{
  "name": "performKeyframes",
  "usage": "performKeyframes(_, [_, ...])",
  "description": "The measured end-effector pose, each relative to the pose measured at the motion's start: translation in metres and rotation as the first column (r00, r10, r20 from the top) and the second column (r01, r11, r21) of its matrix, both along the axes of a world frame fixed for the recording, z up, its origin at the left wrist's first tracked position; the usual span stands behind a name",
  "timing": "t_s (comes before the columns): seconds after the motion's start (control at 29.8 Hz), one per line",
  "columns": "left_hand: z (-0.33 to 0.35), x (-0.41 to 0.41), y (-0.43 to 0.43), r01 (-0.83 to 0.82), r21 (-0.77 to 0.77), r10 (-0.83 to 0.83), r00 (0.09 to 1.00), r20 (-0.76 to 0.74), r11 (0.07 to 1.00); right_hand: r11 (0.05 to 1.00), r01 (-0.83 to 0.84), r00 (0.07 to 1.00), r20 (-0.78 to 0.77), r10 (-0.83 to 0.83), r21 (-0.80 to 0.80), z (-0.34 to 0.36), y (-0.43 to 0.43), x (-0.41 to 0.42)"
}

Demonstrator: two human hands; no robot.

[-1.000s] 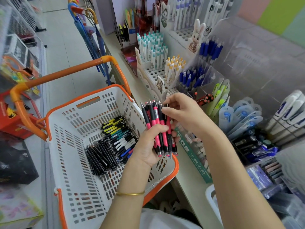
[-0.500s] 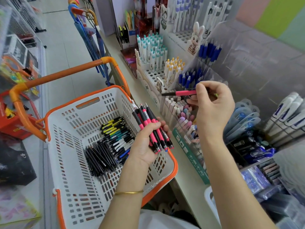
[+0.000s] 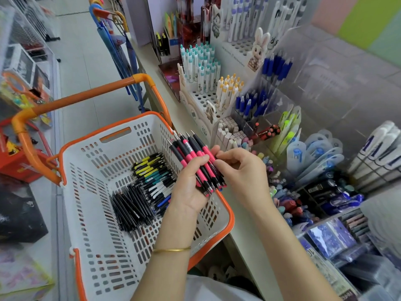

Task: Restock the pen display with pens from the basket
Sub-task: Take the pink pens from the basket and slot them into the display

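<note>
Pen display [image 3: 202,97] beside basket [image 3: 91,161]; left fingers [image 3: 200,160] around pink pens [image 3: 195,148], right fingers [image 3: 225,156] pinched on one

Pale table [image 3: 245,233] runs along the aisle. White pen racks [image 3: 201,98] and clear bins [image 3: 325,83] stand on it.

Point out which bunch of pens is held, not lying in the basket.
The pink-and-black bunch: the left hand grips it and the right hand pinches at it. The other pens lie loose in the basket.
</note>
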State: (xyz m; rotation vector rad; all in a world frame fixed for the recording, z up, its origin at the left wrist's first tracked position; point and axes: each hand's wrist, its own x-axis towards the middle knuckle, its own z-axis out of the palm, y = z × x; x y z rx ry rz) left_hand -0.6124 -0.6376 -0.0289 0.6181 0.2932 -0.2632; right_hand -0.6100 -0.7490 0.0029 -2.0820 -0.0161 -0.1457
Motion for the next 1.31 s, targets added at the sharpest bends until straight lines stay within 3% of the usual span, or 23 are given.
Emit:
performKeyframes(0.13, [-0.002, 0.002, 0.002, -0.021, 0.006, 0.021, 1.000, 0.003, 1.000, 0.995, -0.067, 0.997, -0.028, 0.065, -0.071, 0.006, -0.006, 0.006])
performKeyframes(0.27, [0.001, 0.000, 0.001, 0.044, 0.080, -0.045, 0.999, 0.008, 0.996, 0.990, -0.012, 0.995, 0.097, 0.026, -0.143, 0.016, -0.002, 0.021])
performKeyframes(0.34, [0.002, -0.001, -0.001, 0.056, 0.110, -0.057, 0.998, 0.013, 0.992, 0.965, -0.109, 0.986, 0.094, 0.135, -0.237, 0.024, 0.003, 0.033])
performKeyframes(0.47, [0.003, -0.002, -0.002, 0.109, 0.137, -0.116, 0.992, 0.044, 0.985, 0.863, -0.384, 0.923, -0.103, 0.372, -0.328, 0.039, 0.010, 0.053])
performKeyframes(0.6, [0.001, -0.002, 0.001, 0.148, 0.135, -0.159, 0.985, 0.075, 0.980, 0.827, -0.489, 0.872, -0.171, 0.458, -0.277, 0.043, 0.008, 0.060])
performKeyframes(0.74, [-0.001, -0.003, 0.003, 0.214, 0.146, -0.225, 0.972, 0.067, 0.966, 0.899, -0.436, 0.870, -0.238, 0.432, 0.039, 0.046, 0.005, 0.065])
performKeyframes(0.91, [0.004, 0.001, 0.008, 0.275, 0.132, -0.287, 0.954, 0.083, 0.952, 0.890, -0.401, 0.859, -0.246, 0.448, 0.217, 0.045, 0.005, 0.074])
performKeyframes(1.01, [0.001, -0.003, 0.007, 0.318, 0.146, -0.330, 0.942, 0.068, 0.937, 0.901, -0.264, 0.915, -0.205, 0.346, 0.345, 0.047, 0.004, 0.084])
performKeyframes(1.14, [-0.008, -0.007, 0.005, 0.293, 0.101, -0.297, 0.955, 0.020, 0.951, 0.931, -0.031, 0.999, -0.021, 0.041, 0.364, 0.058, -0.001, 0.088])
performKeyframes(1.31, [-0.002, -0.004, 0.004, 0.135, 0.078, -0.136, 0.990, 0.017, 0.988, 0.895, 0.189, 0.950, 0.156, -0.271, 0.404, 0.044, 0.000, 0.061])
